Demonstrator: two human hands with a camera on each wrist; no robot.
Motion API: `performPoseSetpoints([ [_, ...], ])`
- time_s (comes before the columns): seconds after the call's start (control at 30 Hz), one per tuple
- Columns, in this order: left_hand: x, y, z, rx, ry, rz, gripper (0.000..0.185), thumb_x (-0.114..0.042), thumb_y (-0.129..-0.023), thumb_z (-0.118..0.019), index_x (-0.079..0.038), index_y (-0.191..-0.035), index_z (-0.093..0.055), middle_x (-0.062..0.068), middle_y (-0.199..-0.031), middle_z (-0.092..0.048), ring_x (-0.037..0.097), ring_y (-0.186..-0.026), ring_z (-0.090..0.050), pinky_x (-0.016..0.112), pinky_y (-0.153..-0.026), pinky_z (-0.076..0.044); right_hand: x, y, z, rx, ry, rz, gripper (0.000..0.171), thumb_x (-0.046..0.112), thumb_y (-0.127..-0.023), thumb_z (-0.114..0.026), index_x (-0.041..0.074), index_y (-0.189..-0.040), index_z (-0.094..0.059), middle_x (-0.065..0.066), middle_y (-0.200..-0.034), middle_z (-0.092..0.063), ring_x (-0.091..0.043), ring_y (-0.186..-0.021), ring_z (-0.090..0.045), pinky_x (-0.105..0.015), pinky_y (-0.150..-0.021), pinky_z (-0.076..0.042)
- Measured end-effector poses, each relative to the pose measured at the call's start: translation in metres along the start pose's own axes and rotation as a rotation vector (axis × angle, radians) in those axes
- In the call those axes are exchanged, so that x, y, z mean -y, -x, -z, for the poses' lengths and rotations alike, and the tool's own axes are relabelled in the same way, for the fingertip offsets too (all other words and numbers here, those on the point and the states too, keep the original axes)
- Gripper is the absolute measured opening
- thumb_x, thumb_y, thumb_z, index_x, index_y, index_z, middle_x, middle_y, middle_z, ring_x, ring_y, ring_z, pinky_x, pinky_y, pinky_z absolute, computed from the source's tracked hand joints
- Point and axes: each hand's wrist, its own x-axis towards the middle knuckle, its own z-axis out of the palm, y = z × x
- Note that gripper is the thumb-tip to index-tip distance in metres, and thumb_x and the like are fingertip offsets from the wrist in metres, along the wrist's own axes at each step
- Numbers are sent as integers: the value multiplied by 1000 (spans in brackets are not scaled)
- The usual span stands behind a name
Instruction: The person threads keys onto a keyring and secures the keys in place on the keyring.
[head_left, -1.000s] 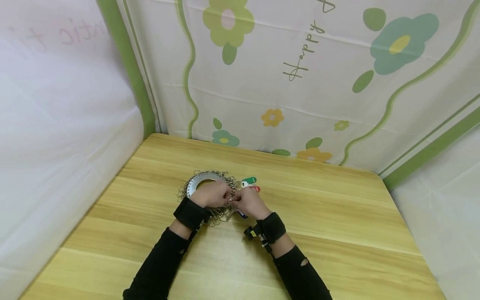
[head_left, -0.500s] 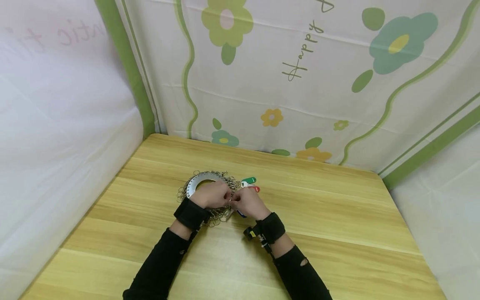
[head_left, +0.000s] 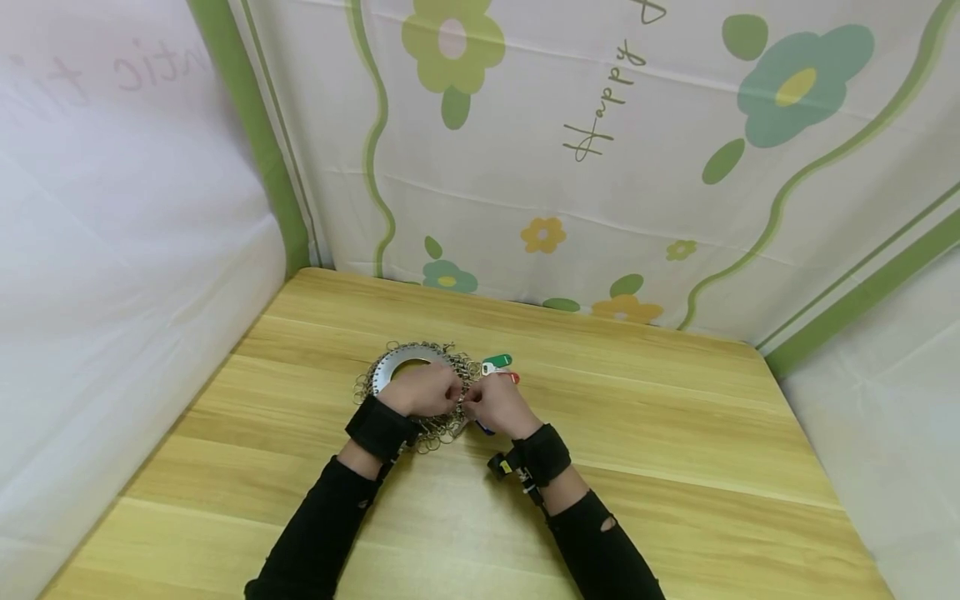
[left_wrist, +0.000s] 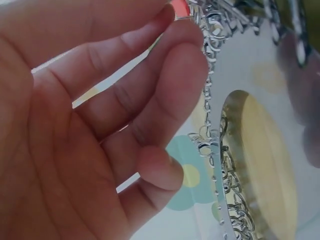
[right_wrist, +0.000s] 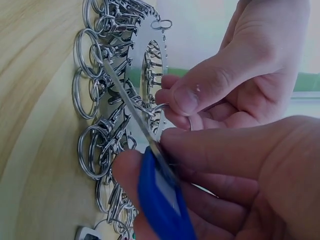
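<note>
The head view is bright and evenly lit, soft daylight-like light with no harsh shadows; only faint shade sits under the arms on the surface [head_left: 660, 467]. The wide lens bends straight lines toward the edges, and the curtain [head_left: 600, 167] curves outward. The left wrist view is backlit and hazy: the left hand [left_wrist: 85, 135] is close, soft and out of focus, with a washed-out bright background. The right wrist view is sharper on the rings [right_wrist: 100, 130], which show small glints, while the blue tag [right_wrist: 160, 200] and right hand [right_wrist: 250, 185] are dark and blurred.
</note>
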Motion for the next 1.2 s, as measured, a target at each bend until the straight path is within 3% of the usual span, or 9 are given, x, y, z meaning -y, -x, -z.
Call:
performPoseSetpoints([
  [0.27,-3,2,1,1,-10,9,25,0,-85,-57,-15,-65,-57,-6,-57,-46,8,-48,-40,22,-50,-33,2,0,0,-8,3,29,24,1,-85,-64,5,-62,-69,8,-48,-46,-5,-41,-35,-19,-44,-29],
  [0.4,-4,1,0,4,-23,25,29,-3,-88,-57,-14,-62,-53,-6,-54,-37,8,-46,-32,23,-49,-28,2,1,0,-13,1,42,25,3,-87,-64,4,-61,-68,8,-48,-44,-5,-41,-34,-19,-45,-28],
  [0.7,-5,0,0,0,-1,37,36,-5,-89,-59,-14,-58,-43,-5,-53,-27,9,-45,-26,23,-48,-25,1,2,0,-14,-36,79,19,4,-88,-63,2,-70,-70,2,-54,-52,-6,-42,-35,-19,-46,-29],
  [0.8,-4,1,1,0,11,30,31,-2,-86,-59,-13,-60,-48,-6,-52,-29,8,-45,-28,23,-48,-26,2,2,2,-17,-39,62,16,2,-88,-63,3,-75,-72,-1,-60,-58,-6,-44,-37,-20,-47,-31],
  [0.97,-1,1,1,10,28,2,19,0,-85,-59,-9,-68,-63,-7,-54,-42,7,-47,-36,22,-49,-31,3,2,3,-11,-17,26,16,3,-89,-63,3,-75,-71,0,-59,-54,-7,-45,-37,-20,-47,-30],
  [1.2,-1,1,1,3,30,-17,17,1,-85,-58,-8,-70,-63,-6,-56,-43,8,-48,-37,23,-51,-31,3,1,4,6,-36,6,17,3,-88,-63,3,-74,-71,0,-60,-59,-7,-44,-40,-20,-46,-32],
])
